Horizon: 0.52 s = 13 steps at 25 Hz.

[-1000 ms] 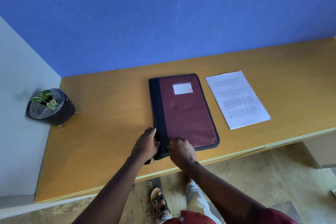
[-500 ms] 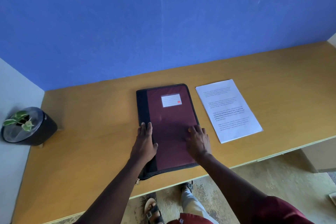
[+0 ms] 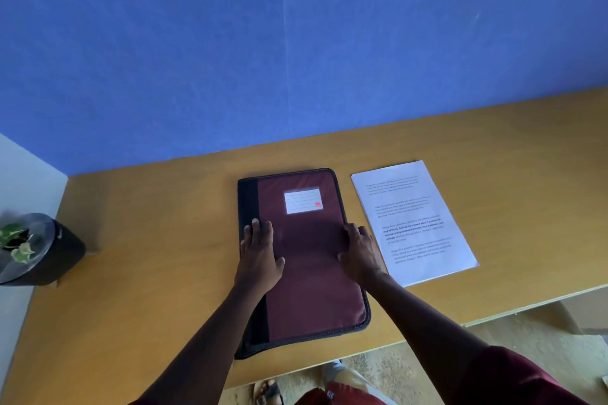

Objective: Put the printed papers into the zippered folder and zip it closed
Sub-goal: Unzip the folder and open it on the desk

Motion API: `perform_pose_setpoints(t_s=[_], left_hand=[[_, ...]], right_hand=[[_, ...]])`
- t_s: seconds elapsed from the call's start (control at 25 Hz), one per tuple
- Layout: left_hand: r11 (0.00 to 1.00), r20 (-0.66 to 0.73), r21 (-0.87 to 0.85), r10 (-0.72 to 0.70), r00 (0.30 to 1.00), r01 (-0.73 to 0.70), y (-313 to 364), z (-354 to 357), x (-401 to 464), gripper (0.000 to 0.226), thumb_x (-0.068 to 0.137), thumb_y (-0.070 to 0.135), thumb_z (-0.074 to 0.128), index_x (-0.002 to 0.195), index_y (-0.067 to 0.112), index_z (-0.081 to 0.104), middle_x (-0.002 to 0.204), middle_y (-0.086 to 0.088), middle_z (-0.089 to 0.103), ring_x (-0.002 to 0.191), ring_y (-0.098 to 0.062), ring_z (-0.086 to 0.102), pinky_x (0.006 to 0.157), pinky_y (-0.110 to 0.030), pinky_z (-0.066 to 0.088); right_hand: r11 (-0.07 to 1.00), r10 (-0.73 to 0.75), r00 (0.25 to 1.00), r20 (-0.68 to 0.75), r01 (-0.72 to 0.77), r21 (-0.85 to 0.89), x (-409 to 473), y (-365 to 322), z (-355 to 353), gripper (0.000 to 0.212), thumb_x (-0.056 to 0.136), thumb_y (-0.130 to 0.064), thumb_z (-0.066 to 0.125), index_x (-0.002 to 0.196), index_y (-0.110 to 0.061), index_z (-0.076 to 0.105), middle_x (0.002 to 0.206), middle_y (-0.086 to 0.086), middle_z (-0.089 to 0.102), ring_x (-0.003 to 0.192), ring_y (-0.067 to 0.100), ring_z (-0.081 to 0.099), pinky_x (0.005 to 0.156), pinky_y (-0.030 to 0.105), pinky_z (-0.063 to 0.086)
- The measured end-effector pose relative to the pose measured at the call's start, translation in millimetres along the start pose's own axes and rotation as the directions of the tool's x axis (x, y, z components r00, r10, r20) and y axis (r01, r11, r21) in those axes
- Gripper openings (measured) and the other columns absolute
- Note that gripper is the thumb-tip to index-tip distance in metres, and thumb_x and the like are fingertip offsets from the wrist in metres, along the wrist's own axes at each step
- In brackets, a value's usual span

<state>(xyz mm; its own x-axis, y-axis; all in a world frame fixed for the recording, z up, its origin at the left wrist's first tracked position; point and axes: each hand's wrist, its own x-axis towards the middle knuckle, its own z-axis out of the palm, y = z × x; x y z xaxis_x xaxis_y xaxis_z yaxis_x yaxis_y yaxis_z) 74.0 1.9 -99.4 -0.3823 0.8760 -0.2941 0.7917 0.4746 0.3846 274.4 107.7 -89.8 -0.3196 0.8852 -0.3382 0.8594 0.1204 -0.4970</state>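
A maroon zippered folder (image 3: 312, 289) with a black spine and a white label lies closed on the wooden desk (image 3: 148, 256). My left hand (image 3: 258, 251) rests flat on its left side near the spine, fingers together and extended. My right hand (image 3: 360, 251) lies on the folder's right edge, fingers curled over the zipper side; whether it grips anything is unclear. The printed papers (image 3: 414, 223), a white stack with text, lie on the desk just right of the folder, next to my right hand.
A dark round pot with a small green plant (image 3: 29, 248) sits at the desk's left end by a white wall. A blue wall backs the desk. The desk's front edge runs close below the folder's bottom.
Both hands slid from the folder's near bottom edge up to its middle, the right one moving out to the right edge. The camera view tilted, so the folder appears lower.
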Motion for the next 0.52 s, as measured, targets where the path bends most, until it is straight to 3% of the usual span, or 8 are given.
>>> perform_pose_setpoints(t_s=[0.28, 0.4, 0.52], left_hand=[[0.996, 0.009, -0.039, 0.080, 0.997, -0.080, 26, -7, 5, 0.083, 0.098, 0.036, 0.056, 0.157, 0.010, 0.004, 0.164, -0.012, -0.018, 0.151, -0.030, -0.016, 0.124, -0.045, 0.013], [0.984, 0.009, -0.069, 0.166, 0.986, -0.165, 42, -16, 3, 0.079, 0.098, 0.042, 0.054, 0.156, 0.013, 0.010, 0.165, -0.012, -0.015, 0.152, -0.031, -0.013, 0.121, -0.049, 0.015], [0.967, -0.015, -0.086, 0.239, 0.971, -0.239, 58, -31, 3, 0.076, 0.098, 0.047, 0.051, 0.155, 0.013, 0.015, 0.165, -0.013, -0.011, 0.152, -0.031, -0.009, 0.119, -0.052, 0.022]], right_hand=[[0.966, 0.143, 0.987, -0.074, -0.123, 0.228, 8, -10, -11, 0.048, 0.087, -0.021, 0.062, 0.131, -0.013, 0.047, 0.121, 0.012, 0.058, 0.096, 0.025, 0.056, 0.073, 0.033, 0.048], [0.966, 0.145, 0.980, -0.136, -0.111, 0.235, 7, -16, -16, 0.041, 0.088, -0.026, 0.059, 0.127, -0.015, 0.052, 0.119, 0.010, 0.062, 0.101, 0.027, 0.060, 0.073, 0.030, 0.042], [0.956, 0.154, 0.972, -0.176, -0.102, 0.275, 9, -27, -31, 0.029, 0.087, -0.029, 0.059, 0.114, -0.016, 0.061, 0.104, 0.008, 0.070, 0.096, 0.027, 0.065, 0.073, 0.032, 0.049]])
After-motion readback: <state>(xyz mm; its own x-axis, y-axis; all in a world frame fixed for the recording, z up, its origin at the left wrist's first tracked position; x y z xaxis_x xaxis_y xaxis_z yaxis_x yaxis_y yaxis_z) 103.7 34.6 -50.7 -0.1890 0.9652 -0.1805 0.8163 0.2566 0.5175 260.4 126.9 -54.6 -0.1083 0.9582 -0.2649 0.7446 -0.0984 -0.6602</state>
